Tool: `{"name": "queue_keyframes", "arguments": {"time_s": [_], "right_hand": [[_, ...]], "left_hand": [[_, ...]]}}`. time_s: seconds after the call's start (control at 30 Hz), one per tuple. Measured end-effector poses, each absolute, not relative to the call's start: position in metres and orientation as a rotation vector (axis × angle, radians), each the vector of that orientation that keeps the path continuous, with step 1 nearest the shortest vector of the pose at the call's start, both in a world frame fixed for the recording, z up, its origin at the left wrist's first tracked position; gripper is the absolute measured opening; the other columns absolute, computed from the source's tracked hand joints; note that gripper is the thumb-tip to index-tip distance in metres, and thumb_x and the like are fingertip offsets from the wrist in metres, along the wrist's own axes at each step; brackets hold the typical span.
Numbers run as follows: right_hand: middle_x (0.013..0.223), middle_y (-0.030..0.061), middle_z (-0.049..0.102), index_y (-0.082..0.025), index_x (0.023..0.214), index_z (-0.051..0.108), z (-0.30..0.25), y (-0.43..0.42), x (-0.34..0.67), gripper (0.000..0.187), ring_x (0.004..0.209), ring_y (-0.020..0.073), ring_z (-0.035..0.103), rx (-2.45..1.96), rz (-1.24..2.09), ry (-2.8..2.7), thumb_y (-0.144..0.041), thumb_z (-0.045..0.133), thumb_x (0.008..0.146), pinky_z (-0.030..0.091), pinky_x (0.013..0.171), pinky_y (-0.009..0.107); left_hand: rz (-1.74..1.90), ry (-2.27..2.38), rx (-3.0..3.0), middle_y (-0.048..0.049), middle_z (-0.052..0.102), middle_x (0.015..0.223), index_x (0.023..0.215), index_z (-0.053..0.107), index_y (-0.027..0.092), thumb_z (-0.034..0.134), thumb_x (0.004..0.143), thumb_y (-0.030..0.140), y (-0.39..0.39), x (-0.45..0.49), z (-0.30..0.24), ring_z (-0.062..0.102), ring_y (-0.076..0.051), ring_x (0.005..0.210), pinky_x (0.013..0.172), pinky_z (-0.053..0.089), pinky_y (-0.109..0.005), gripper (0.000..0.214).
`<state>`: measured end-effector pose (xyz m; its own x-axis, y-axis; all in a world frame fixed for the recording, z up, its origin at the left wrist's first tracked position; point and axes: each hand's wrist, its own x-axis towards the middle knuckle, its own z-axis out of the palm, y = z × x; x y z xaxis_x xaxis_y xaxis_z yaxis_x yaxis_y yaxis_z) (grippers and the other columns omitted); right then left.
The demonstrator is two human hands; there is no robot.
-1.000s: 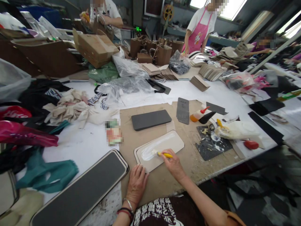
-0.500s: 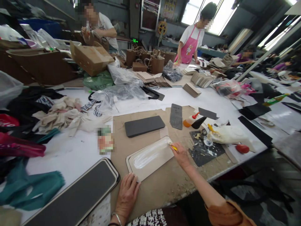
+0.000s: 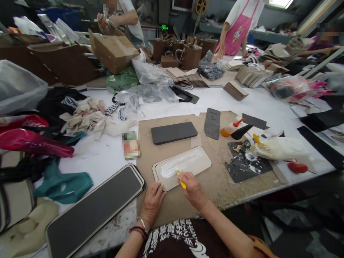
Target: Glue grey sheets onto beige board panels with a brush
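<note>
Along the near left edge of the white table (image 3: 88, 157), a long dark panel with a cream border (image 3: 94, 204) is laid at a slant, and cloth scraps (image 3: 64, 186) are heaped beyond it. Further right, a brown cardboard sheet (image 3: 146, 172) is spread over the table, apparently to keep spills off the white top. On it a rounded cream board (image 3: 199, 163) is laid, with white glue (image 3: 182, 163) smeared along its length. The board's lower left edge is pressed by the left hand (image 3: 152, 204), whose fingers are spread flat, probably so that the board is kept from sliding. A yellow spatula (image 3: 182, 184) is pinched between the fingers and thumb of the right hand (image 3: 192, 191), its tip held at the glue. A grey foam pad (image 3: 174, 133) is set just beyond the board. Further right, a glue bottle (image 3: 228, 131), a glue-crusted black mat (image 3: 247, 165) and a bag of white paste (image 3: 279, 148) are kept within reach of the right hand.
</note>
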<state>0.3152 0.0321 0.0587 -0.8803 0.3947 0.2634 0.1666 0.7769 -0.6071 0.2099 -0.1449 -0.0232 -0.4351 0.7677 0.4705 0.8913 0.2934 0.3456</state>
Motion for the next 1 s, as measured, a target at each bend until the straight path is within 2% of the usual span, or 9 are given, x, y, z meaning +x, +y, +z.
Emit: {"name": "queue_keyframes", "arguments": {"time_s": [0.2,0.37,0.57,0.7,0.87,1.0], "right_hand": [[0.088,0.0056,0.062,-0.022,0.095,0.061,0.066,-0.019,0.307,0.017,0.086,0.0185,0.056,-0.396,1.082,-2.481,-0.017,0.047,0.087,0.049,0.078,0.032],[0.081,0.0043,0.062,-0.02,0.085,0.061,0.06,-0.006,0.317,0.013,0.08,0.0168,0.058,-0.636,1.171,-2.307,-0.027,0.05,0.087,0.05,0.073,0.03],[0.079,0.0055,0.062,-0.019,0.081,0.061,0.055,0.05,0.348,0.026,0.075,0.0176,0.059,-0.904,0.892,-2.276,-0.041,0.049,0.086,0.049,0.07,0.03],[0.079,0.0063,0.062,-0.018,0.081,0.06,0.054,0.089,0.366,0.03,0.076,0.0183,0.058,-0.937,0.677,-2.32,-0.043,0.045,0.087,0.047,0.072,0.031],[0.081,0.0073,0.062,-0.018,0.085,0.06,0.052,0.128,0.376,0.028,0.079,0.0192,0.057,-0.903,0.453,-2.393,-0.039,0.042,0.089,0.046,0.074,0.034],[0.084,0.0079,0.062,-0.018,0.088,0.06,0.051,0.114,0.373,0.021,0.082,0.0205,0.055,-0.802,0.386,-2.517,-0.027,0.042,0.09,0.046,0.076,0.035]], "left_hand": [[-0.94,-2.361,-1.514,-0.0103,0.063,0.103,0.106,0.055,0.015,0.055,0.082,0.023,-0.145,0.21,-0.018,0.058,-0.021,0.101,0.086,0.052,-0.036,0.025],[-0.973,-2.374,-1.512,-0.0094,0.063,0.102,0.104,0.056,0.016,0.054,0.083,0.024,-0.146,0.21,-0.017,0.058,-0.021,0.1,0.086,0.053,-0.037,0.023],[-0.945,-2.37,-1.543,-0.0108,0.063,0.104,0.104,0.057,0.015,0.055,0.082,0.023,-0.146,0.21,-0.018,0.057,-0.022,0.103,0.088,0.051,-0.038,0.023],[-0.964,-2.351,-1.543,-0.0103,0.063,0.105,0.105,0.058,0.016,0.054,0.083,0.023,-0.147,0.209,-0.019,0.056,-0.022,0.104,0.089,0.051,-0.039,0.024],[-0.913,-2.302,-1.544,-0.0112,0.063,0.103,0.102,0.058,0.013,0.055,0.082,0.024,-0.146,0.208,-0.019,0.058,-0.022,0.101,0.086,0.052,-0.038,0.023],[-0.859,-2.268,-1.556,-0.0125,0.063,0.102,0.102,0.056,0.011,0.055,0.082,0.024,-0.145,0.208,-0.018,0.058,-0.023,0.1,0.085,0.053,-0.038,0.024]]}}
